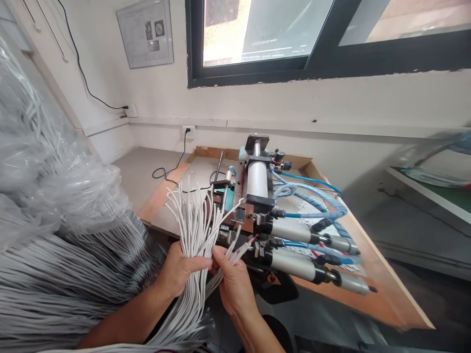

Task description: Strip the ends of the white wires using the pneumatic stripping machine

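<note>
A thick bundle of white cables [195, 235] rises through my left hand [180, 272], whose thumb and fingers wrap round it. The cable ends fan out loosely above the grip. My right hand [233, 282] is closed on a few separate cables [235, 252] just to the right of the bundle. One of those has a red tip pointing at the machine. Both hands are close together, their thumbs almost meeting. Right behind them stands a pneumatic machine [245, 213] with silver cylinders. The fingertips of my right hand are partly hidden.
Large masses of grey-white cables [73, 284], partly under clear plastic wrap [62, 162], fill the left side. Blue air hoses [316, 191] loop from the machine over a wooden-edged bench [397, 304]. A shelf [434, 196] juts out at right, below the window [257, 34].
</note>
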`<state>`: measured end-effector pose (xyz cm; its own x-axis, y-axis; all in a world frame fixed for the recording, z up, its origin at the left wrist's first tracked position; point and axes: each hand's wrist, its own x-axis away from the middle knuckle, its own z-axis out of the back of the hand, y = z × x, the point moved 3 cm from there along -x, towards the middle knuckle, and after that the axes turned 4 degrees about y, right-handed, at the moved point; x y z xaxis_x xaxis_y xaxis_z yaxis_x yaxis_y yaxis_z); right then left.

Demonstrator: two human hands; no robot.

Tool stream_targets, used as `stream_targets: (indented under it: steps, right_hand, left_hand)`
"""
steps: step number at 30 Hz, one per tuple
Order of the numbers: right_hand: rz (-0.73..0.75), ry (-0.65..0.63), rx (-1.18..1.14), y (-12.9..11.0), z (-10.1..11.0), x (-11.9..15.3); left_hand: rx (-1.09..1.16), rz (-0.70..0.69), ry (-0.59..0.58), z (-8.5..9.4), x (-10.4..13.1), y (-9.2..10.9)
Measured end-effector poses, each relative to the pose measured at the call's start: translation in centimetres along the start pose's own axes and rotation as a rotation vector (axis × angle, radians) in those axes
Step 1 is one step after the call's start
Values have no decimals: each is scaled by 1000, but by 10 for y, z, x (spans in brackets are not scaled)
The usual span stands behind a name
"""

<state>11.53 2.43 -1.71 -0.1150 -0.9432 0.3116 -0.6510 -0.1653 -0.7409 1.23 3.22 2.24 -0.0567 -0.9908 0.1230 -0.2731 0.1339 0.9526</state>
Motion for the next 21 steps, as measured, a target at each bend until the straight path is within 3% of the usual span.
stream_targets:
  steps: [8,21]
  right_hand:
    - [-4,145,-64,5,10,2]
    - [-258,160,-307,5,-3,-8]
  left_hand:
    - [-11,56,172,15,2,-10]
    - [49,29,195,13,0,-3]
